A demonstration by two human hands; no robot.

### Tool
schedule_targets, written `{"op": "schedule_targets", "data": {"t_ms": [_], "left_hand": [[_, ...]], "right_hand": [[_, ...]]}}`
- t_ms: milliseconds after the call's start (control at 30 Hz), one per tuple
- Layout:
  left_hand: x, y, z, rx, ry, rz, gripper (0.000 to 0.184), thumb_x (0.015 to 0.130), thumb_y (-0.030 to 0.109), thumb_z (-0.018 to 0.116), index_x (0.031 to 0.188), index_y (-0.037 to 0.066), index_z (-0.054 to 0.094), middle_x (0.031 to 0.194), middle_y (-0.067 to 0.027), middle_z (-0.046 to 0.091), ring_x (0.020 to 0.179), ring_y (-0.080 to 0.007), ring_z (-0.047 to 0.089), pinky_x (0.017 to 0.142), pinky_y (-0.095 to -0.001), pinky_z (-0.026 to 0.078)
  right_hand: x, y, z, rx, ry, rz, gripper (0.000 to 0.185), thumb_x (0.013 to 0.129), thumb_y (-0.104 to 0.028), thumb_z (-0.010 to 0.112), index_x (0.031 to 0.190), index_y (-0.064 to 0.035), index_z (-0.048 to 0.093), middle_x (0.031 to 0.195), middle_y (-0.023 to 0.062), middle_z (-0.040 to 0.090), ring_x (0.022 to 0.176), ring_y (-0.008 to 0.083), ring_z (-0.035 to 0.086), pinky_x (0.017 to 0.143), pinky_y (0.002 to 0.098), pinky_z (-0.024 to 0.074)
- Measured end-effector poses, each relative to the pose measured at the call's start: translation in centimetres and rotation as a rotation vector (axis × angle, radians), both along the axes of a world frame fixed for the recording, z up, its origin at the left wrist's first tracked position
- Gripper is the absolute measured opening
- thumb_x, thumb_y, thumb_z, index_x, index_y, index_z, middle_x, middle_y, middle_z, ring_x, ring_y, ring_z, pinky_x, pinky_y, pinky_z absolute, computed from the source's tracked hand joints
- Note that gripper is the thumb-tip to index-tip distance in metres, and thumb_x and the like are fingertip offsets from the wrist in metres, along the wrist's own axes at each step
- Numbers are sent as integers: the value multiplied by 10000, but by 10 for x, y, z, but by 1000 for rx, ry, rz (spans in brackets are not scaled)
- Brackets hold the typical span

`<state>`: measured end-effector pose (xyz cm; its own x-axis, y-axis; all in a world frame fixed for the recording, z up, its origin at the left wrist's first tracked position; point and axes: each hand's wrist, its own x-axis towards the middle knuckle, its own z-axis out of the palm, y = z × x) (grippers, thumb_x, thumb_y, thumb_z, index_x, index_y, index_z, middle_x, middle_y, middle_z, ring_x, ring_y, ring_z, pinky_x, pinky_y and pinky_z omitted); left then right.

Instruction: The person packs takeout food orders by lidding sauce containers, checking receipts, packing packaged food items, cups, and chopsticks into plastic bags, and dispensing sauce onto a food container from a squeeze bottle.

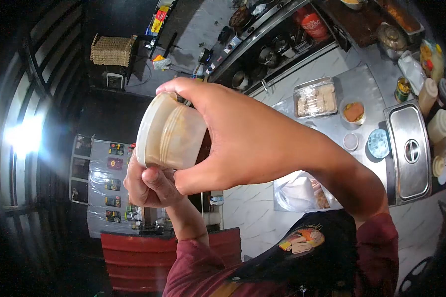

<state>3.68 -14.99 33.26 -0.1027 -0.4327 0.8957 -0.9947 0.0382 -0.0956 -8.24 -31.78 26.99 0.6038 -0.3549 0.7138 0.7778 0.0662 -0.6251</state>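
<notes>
two hands (228, 136) hold a translucent tub (176, 133) with tan smears.

maroon sleeves (379, 252); black apron (262, 270) with colourful food print (302, 241).

A bright light (25, 134) glares beside slatted dark walls (49, 69).

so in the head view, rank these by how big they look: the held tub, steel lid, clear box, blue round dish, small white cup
1. Held tub and steel lid: too alike to rank, and the tub is nearer the camera
2. Clear box
3. Blue round dish
4. Small white cup
</notes>
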Motion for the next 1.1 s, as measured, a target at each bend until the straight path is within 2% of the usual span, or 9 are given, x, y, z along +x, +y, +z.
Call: {"op": "schedule_targets", "data": {"t_ms": [233, 467, 567, 700, 800, 833, 1033, 1067, 1100], "left_hand": [[-1, 0, -3, -6, 73, -72, 667, 1079, 437, 552, 1178, -218, 623, 1009, -255, 733, 883, -249, 733, 760, -351, 604], [-2, 5, -4, -5, 216, -68, 654, 1087, 435, 535, 1185, -207, 609, 1088, -251, 711, 957, -247, 719, 775, -348, 592], [-5, 1, -4, 77, 89, -74, 628, 1083, 425, 541, 1170, -193, 614, 1088, -294, 709, 972, -305, 729, 791, -387, 594], [-15, -8, 4, 212, -134, -83, 548, 1074, 381, 564, 1156, -157, 629, 1086, -350, 701, 1017, -441, 727, 847, -499, 597], [-24, -3, -4, 145, -120, 180, 816, 999, 691, 510, 1016, -97, 718, 906, -205, 749, 862, -262, 742, 783, -397, 590], [-24, -6, -2, 185, -125, 137, 814, 1003, 685, 506, 1014, -101, 717, 924, -216, 751, 875, -286, 748, 794, -408, 591], [-8, -15, 0, 409, 201, -389, 696, 1041, 592, 504, 941, -56, 737, 1033, -304, 733, 1061, -502, 691, 952, -564, 527], [-6, -17, -2, 391, 229, -437, 415, 1008, 318, 633, 862, -51, 754, 1058, -258, 751, 1021, -421, 729, 936, -482, 570], [-9, -16, -2, 438, 274, -393, 259, 926, 200, 700, 851, -42, 757, 1028, -239, 754, 1006, -394, 731, 924, -469, 571]], "right_hand": [[5, 3, -3, -9, -40, -60, 947, 651, -321, 806, 1349, 212, 450, 1082, 334, 687, 980, 387, 718, 889, 391, 569], [-1, 1, -2, 36, 37, 95, 929, 670, -299, 805, 1377, 183, 443, 1071, 303, 692, 879, 350, 737, 787, 389, 593], [-4, 0, 1, 66, 53, 173, 912, 680, -295, 818, 1375, 169, 451, 1077, 286, 696, 917, 344, 732, 817, 387, 585], [4, 4, -7, 36, -60, -48, 874, 685, -301, 849, 1357, 130, 494, 1099, 265, 696, 1035, 331, 706, 917, 386, 552], [-2, -1, -9, 1, -42, -5, 854, 672, -310, 871, 1342, 95, 529, 1132, 258, 689, 1103, 331, 680, 979, 392, 522], [-3, -2, -10, 0, -39, 15, 850, 664, -303, 874, 1337, 92, 535, 1141, 256, 687, 1101, 334, 681, 976, 392, 523], [1, -1, -29, -82, 49, 6, 905, 629, -259, 879, 1388, 61, 505, 1202, 246, 677, 1118, 349, 681, 980, 395, 521], [5, 2, -36, -104, 57, -15, 932, 624, -249, 879, 1414, 52, 487, 1213, 242, 676, 1124, 350, 681, 983, 397, 521], [6, 4, -42, -121, 86, -6, 952, 622, -246, 879, 1435, 38, 473, 1218, 239, 675, 1130, 351, 680, 988, 399, 520]]}}
